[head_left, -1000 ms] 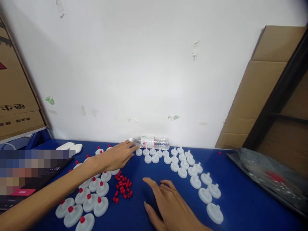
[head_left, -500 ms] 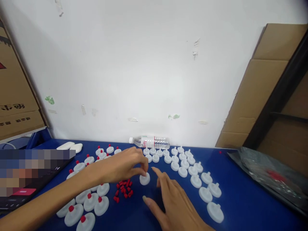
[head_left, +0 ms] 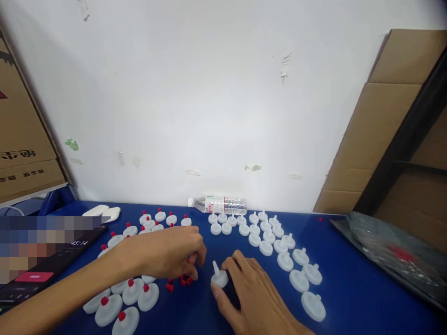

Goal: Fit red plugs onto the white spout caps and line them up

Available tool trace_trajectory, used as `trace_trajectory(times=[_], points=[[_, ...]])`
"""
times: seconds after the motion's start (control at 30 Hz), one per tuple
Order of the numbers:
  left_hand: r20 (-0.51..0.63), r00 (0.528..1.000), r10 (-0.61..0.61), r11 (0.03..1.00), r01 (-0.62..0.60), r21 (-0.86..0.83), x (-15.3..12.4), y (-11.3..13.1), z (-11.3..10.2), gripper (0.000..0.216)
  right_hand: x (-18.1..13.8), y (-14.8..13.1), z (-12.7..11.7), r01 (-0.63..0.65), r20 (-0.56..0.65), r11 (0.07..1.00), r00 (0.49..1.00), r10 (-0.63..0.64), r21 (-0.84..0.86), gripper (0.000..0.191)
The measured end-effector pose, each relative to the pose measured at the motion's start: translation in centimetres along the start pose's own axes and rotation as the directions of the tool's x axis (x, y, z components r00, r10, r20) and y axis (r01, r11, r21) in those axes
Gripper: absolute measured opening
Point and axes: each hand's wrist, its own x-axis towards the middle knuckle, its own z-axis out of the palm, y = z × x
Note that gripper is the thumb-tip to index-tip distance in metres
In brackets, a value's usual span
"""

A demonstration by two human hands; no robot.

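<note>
One white disc (head_left: 219, 280) with a thin spout (head_left: 215, 267) is in the front middle of the blue bench (head_left: 195, 316), caught between the thumb and a finger of the right hand (head_left: 254, 288). That grip is closed lightly on the disc's edge, clear of the spout, which points up and leans a little to the left; whether the disc rests on the bench or is just off it cannot be told. The left hand (head_left: 171, 251) is just beside it, fingers bent down over a loose scatter of red caps (head_left: 169, 287); this grip looks partly closed, but whether it has hold of a cap cannot be told. Capped discs (head_left: 148, 300) stand on the left, bare discs (head_left: 313, 307) curve away on the right, and a clear bottle (head_left: 216, 204) lies on its side at the back. The step in hand looks like picking out a cap while the disc is steadied. To do it well, the right hand should hold low on the edge and set the disc level, so the spout stands straight. The left hand does best to pinch a single cap by its sides, open end down, without scattering the others; a cap gripped crookedly could tip the light disc when pressed on.
</note>
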Motion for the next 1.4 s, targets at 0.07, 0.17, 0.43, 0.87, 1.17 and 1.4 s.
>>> trace_trajectory(times=[0.07, 0.17, 0.43, 0.87, 1.17, 1.4], points=[[0.027, 0.998, -0.049, 0.998, 0.048, 0.029, 0.1, 0.4, 0.2, 0.011, 0.1, -0.1, -0.1, 0.008, 0.005, 1.0, 1.0, -0.008, -0.003, 0.035], [0.077, 0.987, -0.138, 0.99, 0.138, 0.013, 0.3, 1.1, 0.2, 0.012, 0.1, -0.2, -0.2, -0.007, 0.012, 1.0, 1.0, 0.007, -0.004, 0.034], [0.099, 0.993, -0.06, 0.997, 0.064, -0.034, 0.4, 1.1, 0.6, 0.018, 0.1, -0.4, -0.2, -0.011, 0.031, 1.0, 0.999, 0.01, 0.01, 0.033], [-0.035, 0.999, -0.002, 0.991, -0.002, -0.133, -0.2, 0.7, -1.4, 0.011, 1.0, -1.3, -1.4, -0.045, 0.108, 0.99, 0.994, 0.031, 0.135, 0.022], [-0.022, 1.0, 0.0, 0.984, -0.004, -0.18, 0.2, 1.5, -0.9, 0.01, 1.1, -1.2, -1.6, -0.049, 0.147, 0.985, 0.989, 0.025, 0.165, 0.021], [0.005, 1.0, -0.025, 0.985, 0.026, -0.169, 0.1, 1.9, -1.0, 0.008, 0.6, -0.9, -1.3, -0.044, 0.158, 0.991, 0.987, 0.025, 0.123, 0.027]])
